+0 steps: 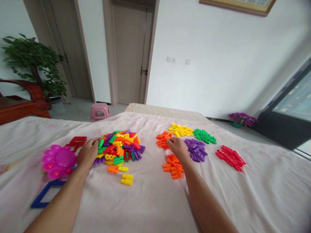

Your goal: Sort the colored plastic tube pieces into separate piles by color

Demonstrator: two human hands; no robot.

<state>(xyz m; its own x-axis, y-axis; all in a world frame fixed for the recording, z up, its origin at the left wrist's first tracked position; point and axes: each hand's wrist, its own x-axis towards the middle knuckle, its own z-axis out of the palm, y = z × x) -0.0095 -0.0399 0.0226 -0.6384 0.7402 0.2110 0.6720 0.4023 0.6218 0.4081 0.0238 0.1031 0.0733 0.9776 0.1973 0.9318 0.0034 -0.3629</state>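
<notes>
Many mixed pieces (120, 151), axes crisscrossed

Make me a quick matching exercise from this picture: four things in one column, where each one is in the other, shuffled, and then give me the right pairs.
Things
1. Mixed pile
2. Stool
3. Red pile
4. Blue frame

Places
A. On the cloth, to the right of the right hand
B. Partly hidden by the left forearm
C. On the floor
D. At the fingers of the left hand

Right pairs: 1-D, 2-C, 3-A, 4-B
</notes>
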